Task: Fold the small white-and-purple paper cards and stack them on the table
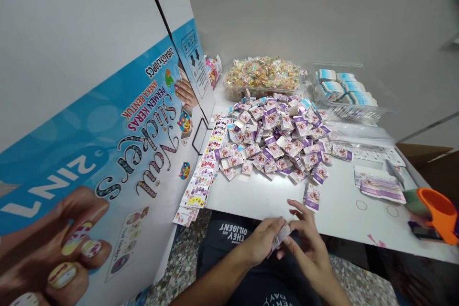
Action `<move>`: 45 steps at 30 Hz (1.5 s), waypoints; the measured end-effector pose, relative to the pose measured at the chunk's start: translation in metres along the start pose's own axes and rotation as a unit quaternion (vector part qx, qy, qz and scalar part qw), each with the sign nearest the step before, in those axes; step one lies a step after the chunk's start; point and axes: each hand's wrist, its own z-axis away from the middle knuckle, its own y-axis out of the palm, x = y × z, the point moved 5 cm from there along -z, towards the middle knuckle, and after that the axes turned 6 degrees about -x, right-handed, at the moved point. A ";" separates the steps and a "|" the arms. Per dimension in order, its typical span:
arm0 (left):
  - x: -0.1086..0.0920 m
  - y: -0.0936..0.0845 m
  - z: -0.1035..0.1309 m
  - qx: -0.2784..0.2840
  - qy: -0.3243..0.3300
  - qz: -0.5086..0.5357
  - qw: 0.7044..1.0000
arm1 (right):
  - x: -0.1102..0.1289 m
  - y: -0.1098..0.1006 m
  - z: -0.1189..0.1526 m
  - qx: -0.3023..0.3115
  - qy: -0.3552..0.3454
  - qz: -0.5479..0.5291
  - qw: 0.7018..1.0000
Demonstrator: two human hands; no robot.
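Between pinched fingers of the left hand, a small box is held, probably for steadiness; the right hand is half-open beside it, box pile kept beyond the fingertips, likely for easy reach.

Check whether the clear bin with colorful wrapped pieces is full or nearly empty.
Full: the colorful wrapped pieces heap up to the rim of the clear bin.

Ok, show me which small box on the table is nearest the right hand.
The small box jutting from the pile toward the right hand; the others lie farther back.
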 end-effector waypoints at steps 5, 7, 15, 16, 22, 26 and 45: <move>-0.014 -0.011 0.008 -0.095 0.057 -0.091 0.990 | -0.006 -0.002 -0.011 0.164 0.102 -0.065 0.979; -0.013 -0.010 0.010 -0.096 0.042 -0.016 0.994 | -0.005 -0.002 -0.014 0.177 0.076 -0.011 0.981; -0.008 -0.005 0.011 -0.136 -0.045 0.271 0.952 | -0.002 0.017 -0.001 0.011 -0.120 0.071 0.990; -0.006 -0.008 0.011 -0.141 -0.054 0.281 0.948 | -0.001 0.019 0.002 -0.009 -0.144 0.068 0.987; 0.012 -0.023 0.011 -0.192 -0.096 0.207 0.954 | -0.004 0.030 0.008 0.071 -0.155 0.072 0.983; 0.017 -0.008 0.008 -0.077 -0.127 0.162 0.976 | -0.016 0.019 0.002 0.023 -0.060 0.026 0.998; -0.020 -0.012 0.016 -0.184 0.120 -0.149 0.964 | -0.026 0.016 -0.002 -0.001 0.016 -0.051 0.999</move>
